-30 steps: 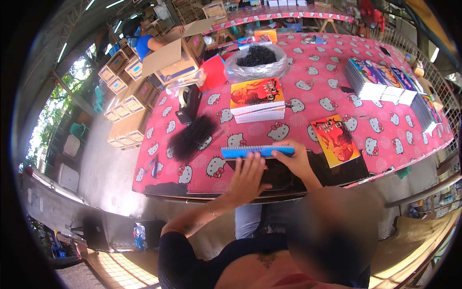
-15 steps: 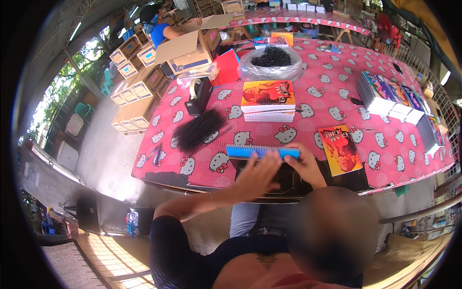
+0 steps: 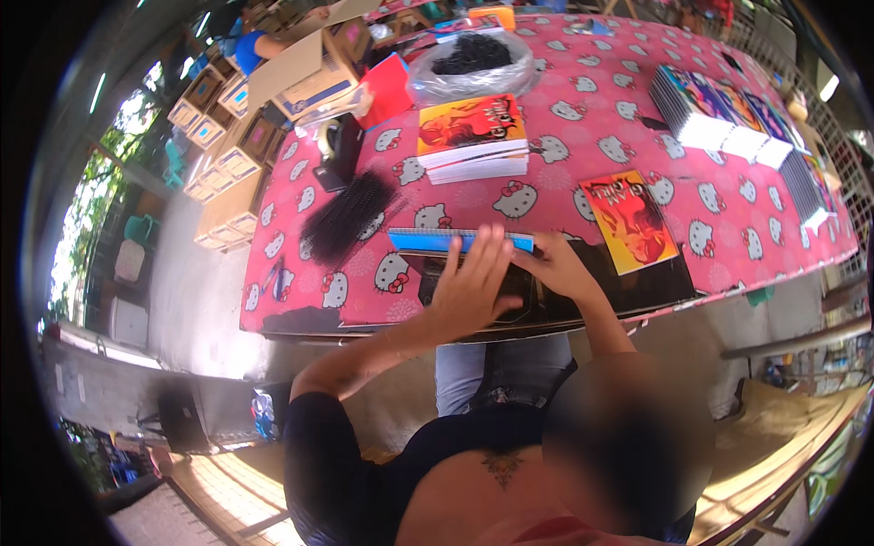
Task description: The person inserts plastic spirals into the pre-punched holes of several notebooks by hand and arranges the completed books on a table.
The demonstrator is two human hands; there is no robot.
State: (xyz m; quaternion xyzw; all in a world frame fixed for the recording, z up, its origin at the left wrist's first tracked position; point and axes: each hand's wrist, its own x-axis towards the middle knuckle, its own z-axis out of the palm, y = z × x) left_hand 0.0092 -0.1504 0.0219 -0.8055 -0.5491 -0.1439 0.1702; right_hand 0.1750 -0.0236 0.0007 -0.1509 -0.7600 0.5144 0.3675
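The left hand, open and straight-fingered, lay across a blue notebook; the right hand, its grip closed, pinched the right end. Steady pinching and even palm pressure likely served best. Black coils lay beyond, leftward.

vs 1s ago | L hand shifted R along blue spiral nb | now closer to R hand

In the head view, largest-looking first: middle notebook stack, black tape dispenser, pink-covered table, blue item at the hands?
1. pink-covered table
2. middle notebook stack
3. black tape dispenser and blue item: too alike to rank
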